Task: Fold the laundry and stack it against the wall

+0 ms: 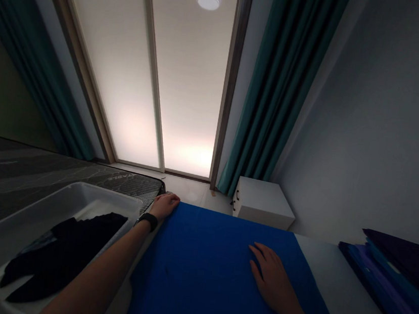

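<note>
A bright blue cloth (207,269) lies spread flat on a white table. My left hand (164,205) reaches to the cloth's far left corner, fingers curled over its edge; a dark watch sits on that wrist. My right hand (270,274) rests palm down on the cloth's right half with its fingers stretched out and slightly apart, holding nothing.
A white plastic tub (25,226) with dark garments (64,251) stands at the left. A stack of folded blue and purple cloths (393,276) lies on the table at the right. A small white cabinet (263,203), teal curtains and a frosted sliding door lie beyond.
</note>
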Tool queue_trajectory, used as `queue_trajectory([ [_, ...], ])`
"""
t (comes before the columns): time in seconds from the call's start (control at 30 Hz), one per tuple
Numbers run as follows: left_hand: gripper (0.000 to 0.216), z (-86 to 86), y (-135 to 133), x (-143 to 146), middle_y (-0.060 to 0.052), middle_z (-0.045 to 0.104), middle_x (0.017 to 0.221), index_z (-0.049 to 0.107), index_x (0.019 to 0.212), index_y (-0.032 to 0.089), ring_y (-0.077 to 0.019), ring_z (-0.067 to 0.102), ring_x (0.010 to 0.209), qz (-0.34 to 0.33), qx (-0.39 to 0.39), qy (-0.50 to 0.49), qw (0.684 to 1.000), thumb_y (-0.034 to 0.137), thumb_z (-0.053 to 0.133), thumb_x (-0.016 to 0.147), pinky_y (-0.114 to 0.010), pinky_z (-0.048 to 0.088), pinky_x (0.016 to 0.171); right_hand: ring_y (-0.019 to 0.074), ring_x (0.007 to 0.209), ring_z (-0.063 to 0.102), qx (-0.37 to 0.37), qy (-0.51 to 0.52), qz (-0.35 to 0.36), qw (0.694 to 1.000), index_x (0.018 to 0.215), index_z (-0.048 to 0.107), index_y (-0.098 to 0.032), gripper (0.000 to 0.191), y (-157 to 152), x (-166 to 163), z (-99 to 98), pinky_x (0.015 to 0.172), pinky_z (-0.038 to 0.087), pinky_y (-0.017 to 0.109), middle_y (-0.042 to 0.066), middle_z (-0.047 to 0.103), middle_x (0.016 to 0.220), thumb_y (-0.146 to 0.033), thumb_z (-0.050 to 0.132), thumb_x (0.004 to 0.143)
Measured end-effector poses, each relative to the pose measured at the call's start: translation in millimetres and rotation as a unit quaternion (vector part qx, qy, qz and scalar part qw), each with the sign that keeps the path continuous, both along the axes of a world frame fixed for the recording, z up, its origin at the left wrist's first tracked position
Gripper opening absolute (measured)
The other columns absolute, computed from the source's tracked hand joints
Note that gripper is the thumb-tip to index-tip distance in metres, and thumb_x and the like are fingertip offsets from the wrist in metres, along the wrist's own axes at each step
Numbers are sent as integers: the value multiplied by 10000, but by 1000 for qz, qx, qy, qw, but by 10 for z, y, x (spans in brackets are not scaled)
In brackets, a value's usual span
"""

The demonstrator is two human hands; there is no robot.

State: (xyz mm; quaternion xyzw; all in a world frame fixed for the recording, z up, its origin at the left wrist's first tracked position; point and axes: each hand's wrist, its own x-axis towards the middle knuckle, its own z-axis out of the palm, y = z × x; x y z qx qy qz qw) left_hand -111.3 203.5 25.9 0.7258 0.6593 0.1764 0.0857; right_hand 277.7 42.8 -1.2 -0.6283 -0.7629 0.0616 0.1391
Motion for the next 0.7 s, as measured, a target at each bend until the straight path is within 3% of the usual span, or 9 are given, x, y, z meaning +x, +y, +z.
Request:
queue_trajectory([
  [0.4,215,-2,20,61,-58,657,1016,662,899,218,-226,587,1037,26,32,-49,998,309,467,899,-343,414,918,274,1344,377,-2,6,-2,1000,1365,511,-236,559,-23,-14,45,1143,257,479,66,477,1425,-523,252,961],
  [0.6,259,88,-243,182,-40,665,960,576,1021,222,-189,623,904,52,62,-110,991,302,337,961,-292,467,786,277,1343,376,-9,7,-1,1000,1364,513,-217,552,-34,-28,86,1144,253,468,76,478,1423,-500,262,962],
  [0.7,267,170,-479,293,-24,673,927,551,1043,225,-172,633,817,35,75,-141,987,331,318,970,-273,476,736,275,1341,378,-8,8,2,1000,1361,516,-210,552,-37,-32,92,1146,248,464,79,476,1424,-497,266,960],
])
